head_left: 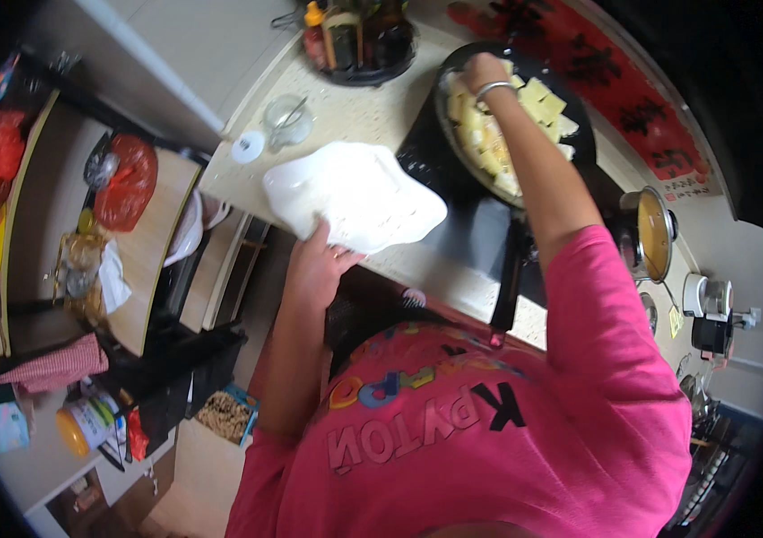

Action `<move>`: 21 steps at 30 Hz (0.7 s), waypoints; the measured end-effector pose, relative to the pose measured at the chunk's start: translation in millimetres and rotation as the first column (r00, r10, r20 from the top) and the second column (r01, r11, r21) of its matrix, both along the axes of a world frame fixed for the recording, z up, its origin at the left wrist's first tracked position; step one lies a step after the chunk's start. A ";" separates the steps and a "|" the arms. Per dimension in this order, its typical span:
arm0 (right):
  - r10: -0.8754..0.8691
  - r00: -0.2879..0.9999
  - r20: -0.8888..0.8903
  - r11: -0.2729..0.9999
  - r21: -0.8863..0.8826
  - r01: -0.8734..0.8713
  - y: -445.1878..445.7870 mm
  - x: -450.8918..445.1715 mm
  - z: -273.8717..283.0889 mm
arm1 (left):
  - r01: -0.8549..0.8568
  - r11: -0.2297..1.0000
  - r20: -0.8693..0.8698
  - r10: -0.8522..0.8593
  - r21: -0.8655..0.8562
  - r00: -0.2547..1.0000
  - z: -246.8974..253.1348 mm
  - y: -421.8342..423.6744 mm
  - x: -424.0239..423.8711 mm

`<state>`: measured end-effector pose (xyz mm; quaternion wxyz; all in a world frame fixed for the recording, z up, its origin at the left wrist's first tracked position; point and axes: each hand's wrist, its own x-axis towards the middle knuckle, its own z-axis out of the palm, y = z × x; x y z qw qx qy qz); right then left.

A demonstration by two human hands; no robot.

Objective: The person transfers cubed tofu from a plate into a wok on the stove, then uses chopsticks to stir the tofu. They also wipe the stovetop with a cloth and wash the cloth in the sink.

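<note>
My left hand (pixel 317 272) grips the near edge of a white wavy-rimmed dish (pixel 358 191), thumb over the rim. The dish is tilted above the counter and bears only small wet bits. Over at the stove, my right hand (pixel 486 72) reaches down into a frying pan (pixel 450 124), a bangle on its wrist. Pale yellow slices (pixel 543 101), perhaps tofu, line the pan in overlapping pieces. My right forearm covers part of the pan. The fingertips are hidden, so whether they pinch a slice is unclear. The pan's black handle (pixel 508 282) points towards me.
A glass jar with a spoon (pixel 289 120) and a white lid (pixel 248 146) stand left of the dish. Behind them is a round rack of bottles (pixel 361 47). A pot (pixel 654 234) with yellowish contents sits right of the pan. Wooden shelving (pixel 166 222) rises at the left.
</note>
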<state>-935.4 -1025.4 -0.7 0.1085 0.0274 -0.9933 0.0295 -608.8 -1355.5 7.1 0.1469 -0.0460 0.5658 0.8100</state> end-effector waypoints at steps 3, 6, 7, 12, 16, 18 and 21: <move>0.174 0.980 -0.099 0.913 -0.357 -0.198 -35.2 55.1 56.6 | -0.282 0.930 0.387 0.176 0.235 0.905 11.0 -15.0 -5.3; 0.338 0.939 -0.060 0.441 -0.872 -0.214 -37.5 87.1 81.0 | -0.183 0.966 0.349 0.110 0.185 0.931 -3.2 -52.5 -4.9; 0.369 0.927 -0.074 0.362 -0.907 -0.216 -52.5 114.7 105.2 | -0.110 0.984 0.260 0.070 0.143 0.963 -28.9 -73.3 -3.9; 0.252 0.939 0.233 0.317 -0.937 0.148 -83.3 222.9 121.0 | -0.013 1.000 0.387 0.009 0.009 0.922 -41.6 -119.4 -37.9; 0.263 0.898 0.354 -0.124 -0.910 0.395 -147.5 264.6 70.4 | 0.102 0.995 0.370 -0.102 0.022 0.923 -63.3 -125.9 -56.4; 0.262 0.883 0.390 -0.097 -0.899 0.426 -184.2 277.7 50.8 | 0.189 0.979 0.390 -0.202 0.072 0.898 -74.8 -130.6 -59.4; 0.171 0.897 0.408 -0.119 -0.895 0.430 -219.3 296.3 7.5 | 0.339 0.937 0.445 -0.341 0.087 0.828 -79.3 -116.0 -56.3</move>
